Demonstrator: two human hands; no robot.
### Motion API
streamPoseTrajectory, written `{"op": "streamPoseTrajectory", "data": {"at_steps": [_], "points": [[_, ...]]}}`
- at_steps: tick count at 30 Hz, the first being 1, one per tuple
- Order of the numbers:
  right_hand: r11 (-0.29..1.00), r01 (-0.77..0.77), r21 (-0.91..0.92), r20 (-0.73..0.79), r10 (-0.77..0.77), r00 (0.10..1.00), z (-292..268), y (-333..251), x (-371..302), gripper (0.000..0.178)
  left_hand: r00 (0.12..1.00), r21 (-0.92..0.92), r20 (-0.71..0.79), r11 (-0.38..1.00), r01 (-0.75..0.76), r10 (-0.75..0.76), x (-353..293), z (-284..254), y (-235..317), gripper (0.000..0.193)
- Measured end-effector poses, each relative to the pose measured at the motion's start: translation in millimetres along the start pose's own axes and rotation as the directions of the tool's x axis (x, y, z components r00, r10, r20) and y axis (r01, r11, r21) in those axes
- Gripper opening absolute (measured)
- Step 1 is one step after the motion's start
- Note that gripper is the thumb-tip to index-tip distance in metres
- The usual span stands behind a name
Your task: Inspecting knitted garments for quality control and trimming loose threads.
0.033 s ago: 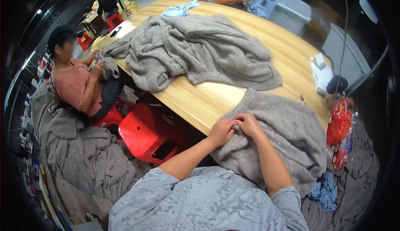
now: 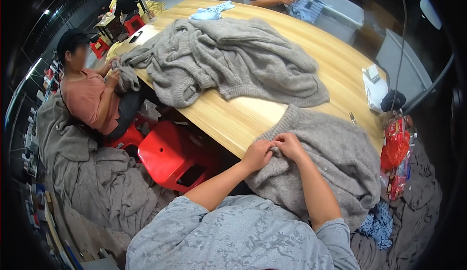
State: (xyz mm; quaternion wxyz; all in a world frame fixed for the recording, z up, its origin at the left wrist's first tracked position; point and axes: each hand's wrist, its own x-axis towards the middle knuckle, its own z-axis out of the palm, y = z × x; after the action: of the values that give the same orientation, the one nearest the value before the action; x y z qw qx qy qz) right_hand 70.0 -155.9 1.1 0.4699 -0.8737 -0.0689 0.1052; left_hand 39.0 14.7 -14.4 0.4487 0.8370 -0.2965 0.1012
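The left hand (image 2: 258, 155) and right hand (image 2: 290, 146), fingertips close together, pinch the left margin of a fuzzy grey knit sweater (image 2: 335, 155), whose bulk spreads rightward from the grip over the wood-grain table (image 2: 233, 125) and droops past its near edge.

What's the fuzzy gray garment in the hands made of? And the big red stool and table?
The gray garment looks like soft knit, maybe wool: fuzzy, with a ribbed edge. The big red stool seems to be molded plastic: smooth and shiny. The table has a smooth top with pale wood grain, perhaps real wood or laminate.
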Motion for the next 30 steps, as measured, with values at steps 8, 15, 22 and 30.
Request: {"op": "streamPoseTrajectory", "data": {"at_steps": [8, 15, 22, 30], "points": [[0.81, -0.3, 0.504, 0.185, 0.238, 0.954, -1.5, 0.8, 4.5, 0.014, 0.983, -0.017, -0.151, 0.995, 0.099, -0.101, 4.0, -3.0, 3.7, 0.022], [0.796, -0.323, 0.512, 0.208, 0.25, 0.946, -3.9, 5.6, 7.7, 0.017, 0.983, -0.073, -0.039, 0.982, 0.174, -0.177, 12.2, -3.5, -0.5, 0.022], [0.981, 0.171, 0.091, -0.122, -0.16, 0.98, 5.1, 0.8, -12.6, 0.018, 0.976, -0.169, -0.048, 0.964, 0.203, -0.214, 15.1, -7.2, -9.3, 0.018], [0.953, 0.278, -0.122, -0.189, -0.298, 0.936, 6.5, -0.9, -11.6, 0.015, 0.96, -0.236, 0.049, 0.931, 0.279, -0.275, 20.1, -14.4, -16.8, 0.016]]}}
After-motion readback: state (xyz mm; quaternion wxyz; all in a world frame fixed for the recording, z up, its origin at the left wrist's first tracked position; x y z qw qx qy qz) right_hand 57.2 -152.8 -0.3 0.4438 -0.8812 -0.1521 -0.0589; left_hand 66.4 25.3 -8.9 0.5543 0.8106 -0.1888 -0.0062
